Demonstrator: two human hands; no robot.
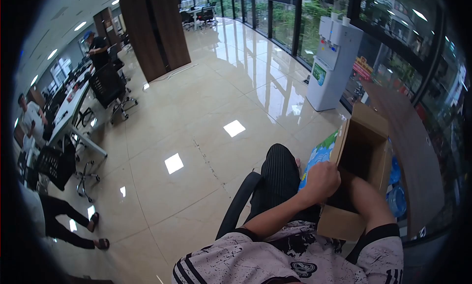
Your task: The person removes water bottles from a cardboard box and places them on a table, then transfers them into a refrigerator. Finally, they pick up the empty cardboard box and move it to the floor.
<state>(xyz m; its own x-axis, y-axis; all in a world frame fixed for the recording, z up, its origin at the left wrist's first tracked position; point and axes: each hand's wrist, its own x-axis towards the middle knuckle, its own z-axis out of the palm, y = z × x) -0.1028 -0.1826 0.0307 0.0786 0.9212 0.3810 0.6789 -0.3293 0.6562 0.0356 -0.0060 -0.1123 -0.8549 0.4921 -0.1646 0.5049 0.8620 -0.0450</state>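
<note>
An open cardboard box [372,131] with a blue and green printed side stands tilted at my right, its flaps folded out. My left hand [322,181] is closed on the near left edge of the box, knuckles up. My right forearm reaches down into the dark inside of the box, and the hand at its end is hidden there. What lies inside the box is too dark to make out.
A white water dispenser [334,62] stands by the windows. Blue water bottles [396,200] sit beside a curved brown panel [418,156]. At left are desks, office chairs [105,87] and several people. A brown pillar [155,33] rises from the tiled floor [196,112].
</note>
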